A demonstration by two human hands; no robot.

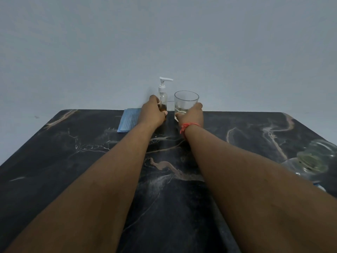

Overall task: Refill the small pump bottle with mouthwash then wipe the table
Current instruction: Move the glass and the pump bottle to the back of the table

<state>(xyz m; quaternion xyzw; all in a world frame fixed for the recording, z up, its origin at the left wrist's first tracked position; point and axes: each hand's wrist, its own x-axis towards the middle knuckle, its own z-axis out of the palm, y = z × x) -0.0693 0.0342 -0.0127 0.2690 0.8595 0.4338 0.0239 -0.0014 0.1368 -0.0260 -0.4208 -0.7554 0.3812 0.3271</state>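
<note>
A small clear pump bottle (162, 95) with a white pump head stands at the far edge of the dark marble table (73, 161), a little brownish liquid in its bottom. My left hand (154, 114) is wrapped around its lower part. Just to the right is a clear glass tumbler (186, 101) with a little clear liquid in it, and my right hand (192, 115), a red thread at the wrist, grips it low down. A second small glass (170, 105) shows between the two, mostly hidden.
A folded blue cloth (128, 121) lies at the far edge, left of the bottle. A large clear glass vessel (313, 159) sits at the right edge of the table. A plain pale wall rises right behind the table.
</note>
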